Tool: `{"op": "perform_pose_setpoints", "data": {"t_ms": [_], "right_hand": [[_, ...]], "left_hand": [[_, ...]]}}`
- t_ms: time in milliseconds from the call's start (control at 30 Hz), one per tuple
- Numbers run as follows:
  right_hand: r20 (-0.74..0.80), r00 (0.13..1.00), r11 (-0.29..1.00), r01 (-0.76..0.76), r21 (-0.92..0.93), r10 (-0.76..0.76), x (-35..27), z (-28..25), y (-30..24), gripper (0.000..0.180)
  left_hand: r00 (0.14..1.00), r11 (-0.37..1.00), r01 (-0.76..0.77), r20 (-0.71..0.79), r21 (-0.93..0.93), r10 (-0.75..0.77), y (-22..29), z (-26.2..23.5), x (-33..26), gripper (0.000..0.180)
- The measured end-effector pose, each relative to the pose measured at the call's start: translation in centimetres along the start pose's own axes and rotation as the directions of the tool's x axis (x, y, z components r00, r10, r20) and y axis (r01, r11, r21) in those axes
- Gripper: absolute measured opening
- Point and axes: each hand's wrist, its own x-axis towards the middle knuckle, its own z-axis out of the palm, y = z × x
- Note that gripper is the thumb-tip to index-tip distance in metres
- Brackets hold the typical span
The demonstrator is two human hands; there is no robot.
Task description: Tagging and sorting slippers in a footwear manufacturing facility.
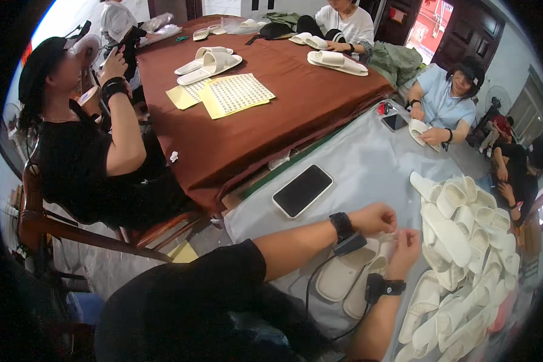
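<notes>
My left hand (377, 218) and my right hand (406, 248) meet over the grey cloth-covered table (368, 163), both pinching a small pale piece between the fingertips; what it is cannot be made out. A pair of white slippers (350, 277) lies flat just under my wrists. Each wrist wears a black band, and a cable runs from the left one. A big heap of rolled white slippers (464, 265) lies to the right of my hands.
A black phone (302, 190) lies on the grey cloth left of my hands. A brown table (265, 90) carries slippers and yellow sticker sheets (226, 93). Seated people: one in black at left, one in light blue at right holding a slipper, one in white at back.
</notes>
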Motion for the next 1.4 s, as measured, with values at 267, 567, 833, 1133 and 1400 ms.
{"op": "perform_pose_setpoints", "data": {"t_ms": [267,567,833,1133,1400], "right_hand": [[-0.271,0.944,0.98,0.198,0.006,-0.189,0.4,0.3,0.8,0.005],[-0.261,0.965,0.905,0.104,0.413,0.009,0.9,-0.4,0.9,0.007],[-0.23,0.973,0.921,0.101,0.377,-0.013,0.8,-0.3,1.1,0.006],[-0.209,0.978,0.935,0.084,0.345,-0.011,0.8,-0.4,1.0,0.008],[-0.207,0.978,0.943,0.078,0.322,-0.01,0.9,-0.4,0.3,0.007]], "left_hand": [[0.999,0.999,0.032,0.015,-0.027,-0.032,0.1,-0.9,0.1,0.003],[0.996,0.99,0.09,0.031,-0.111,-0.088,1.0,-0.4,0.2,0.005],[0.993,0.995,0.092,-0.071,-0.032,-0.094,0.9,-1.0,0.0,0.007],[0.982,0.964,0.034,-0.173,-0.262,-0.082,0.7,-1.5,0.0,0.023],[0.988,0.975,0.074,-0.116,-0.208,-0.099,0.8,-1.4,0.3,0.03]]}}
